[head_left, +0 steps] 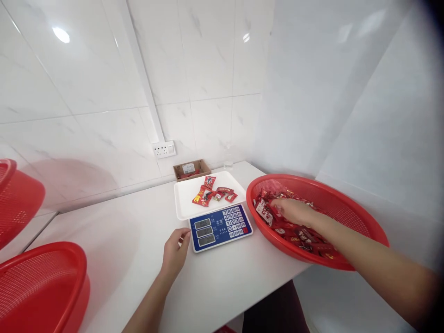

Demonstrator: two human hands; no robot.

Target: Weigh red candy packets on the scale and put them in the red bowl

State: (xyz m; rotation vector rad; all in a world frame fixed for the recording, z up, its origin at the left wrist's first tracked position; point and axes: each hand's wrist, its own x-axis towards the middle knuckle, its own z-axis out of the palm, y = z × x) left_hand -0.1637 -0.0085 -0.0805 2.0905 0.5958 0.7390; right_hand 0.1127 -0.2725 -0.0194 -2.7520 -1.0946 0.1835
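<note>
An electronic scale (220,227) with a blue keypad panel sits on the white table, its white weighing tray (187,203) holding several red snack packets (211,193). My left hand (175,252) rests on the table by the scale's left front corner, fingers loosely curled, holding nothing. My right hand (293,210) reaches into a red mesh basket (342,203) at the right, fingers down among the red snack packets (294,231) that fill it. Whether it grips one is hidden.
A small cardboard box (191,168) stands behind the scale against the tiled wall, below a wall socket (163,149). Two more red baskets sit at the left: one near (41,286), one farther back (15,194). The white table (114,240) ends at the front edge.
</note>
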